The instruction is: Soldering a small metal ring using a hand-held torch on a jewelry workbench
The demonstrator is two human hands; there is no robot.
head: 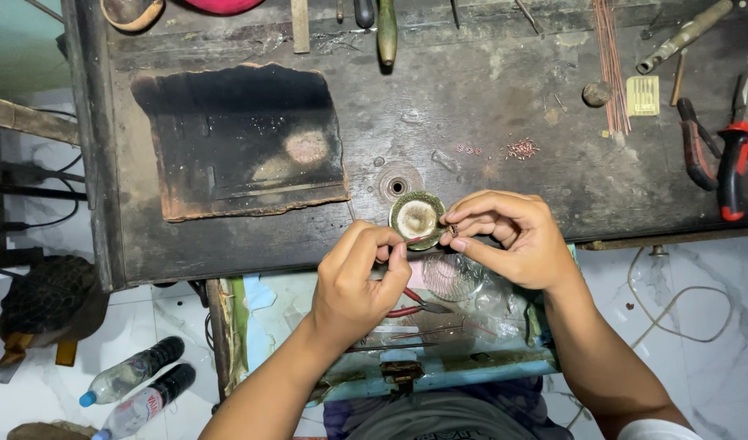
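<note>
Light: even, soft — brightest on the white marble floor [691, 326].
Shadows: faint under the hands.
Focus: sharp throughout.

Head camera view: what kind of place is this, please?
Probably a small jewellery or metalwork bench: a scorched soldering board, red-handled pliers, thin copper rods, and both hands working a tiny piece over a small round dish.
</note>
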